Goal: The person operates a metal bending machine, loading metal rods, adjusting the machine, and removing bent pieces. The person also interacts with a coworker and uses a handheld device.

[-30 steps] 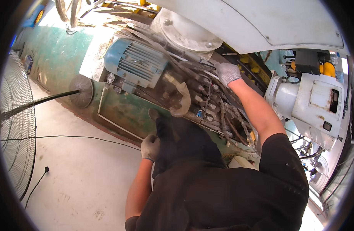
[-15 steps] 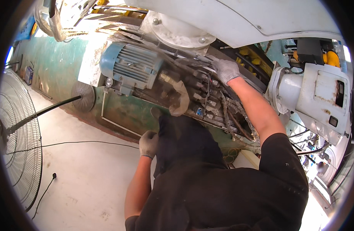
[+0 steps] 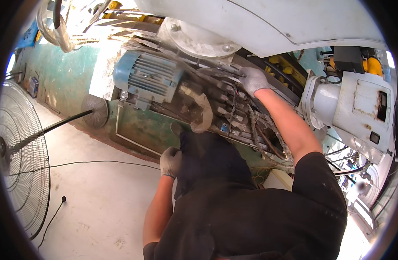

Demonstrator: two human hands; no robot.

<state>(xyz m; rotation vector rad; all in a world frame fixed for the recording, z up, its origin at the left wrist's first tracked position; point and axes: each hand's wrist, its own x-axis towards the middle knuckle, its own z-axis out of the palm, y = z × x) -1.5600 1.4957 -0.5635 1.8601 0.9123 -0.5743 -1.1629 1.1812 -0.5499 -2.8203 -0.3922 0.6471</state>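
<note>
At nine o'clock I see a wire-guarded standing fan [image 3: 21, 160], its black cord [image 3: 90, 164] trailing across the pale concrete floor [image 3: 99, 208]. At eleven sits a small blue box [image 3: 33, 86] by the green wall. At three, a white machine housing [image 3: 363, 112], yellow parts [image 3: 372, 65] above it.

Pale concrete floor [image 3: 90, 203] in bright light, a standing fan [image 3: 21, 160] at left, a black cable [image 3: 99, 163] trailing across
</note>
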